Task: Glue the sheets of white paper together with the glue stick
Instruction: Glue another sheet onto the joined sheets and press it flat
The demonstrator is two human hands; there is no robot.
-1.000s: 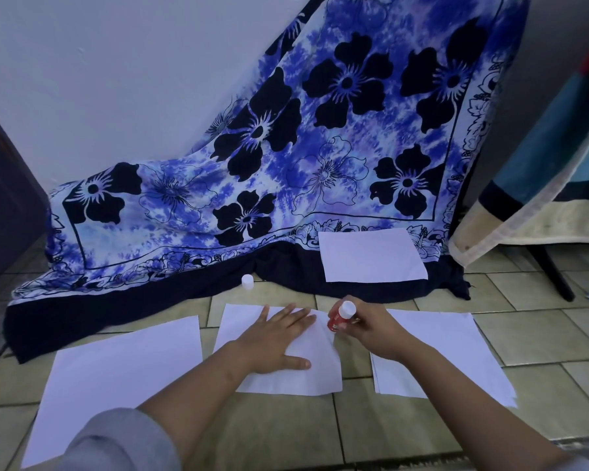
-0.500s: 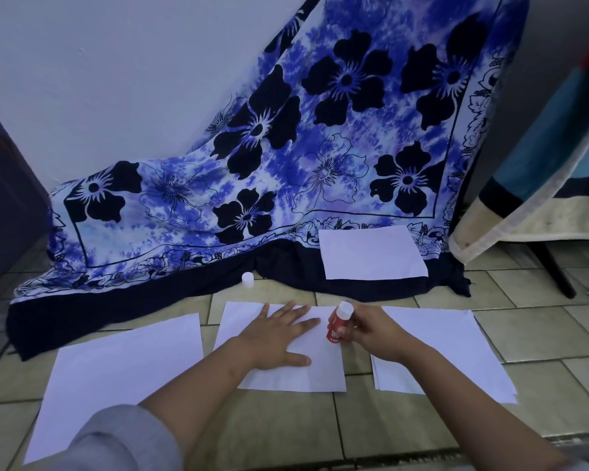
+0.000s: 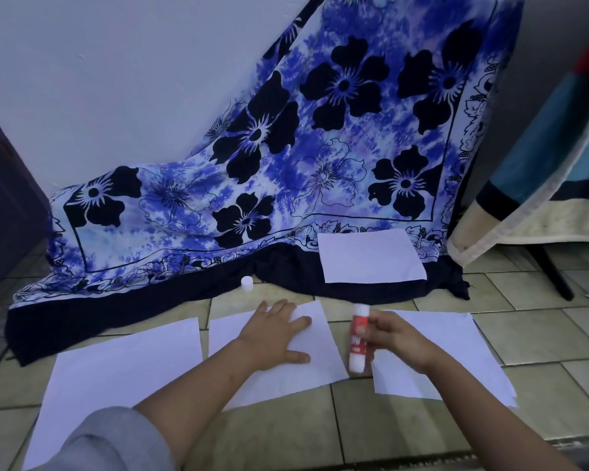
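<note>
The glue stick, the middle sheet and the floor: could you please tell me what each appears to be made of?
Glue stick: probably smooth plastic, a rigid tube with a red printed label and white ends.
Middle sheet: thin matte white paper, lying flat with crisp edges.
Floor: likely glazed ceramic tile, beige squares split by dark grout lines, with a faint sheen.

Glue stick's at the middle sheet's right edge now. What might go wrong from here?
1. The glue stick, gripped by the right hand, has its lower end at the edge of the middle sheet; a stroke may slip off and smear the floor tile.
2. The left hand presses flat short of that edge, so dragging could wrinkle or shift the paper.
3. The cap stands apart by the cloth, easily forgotten.
</note>
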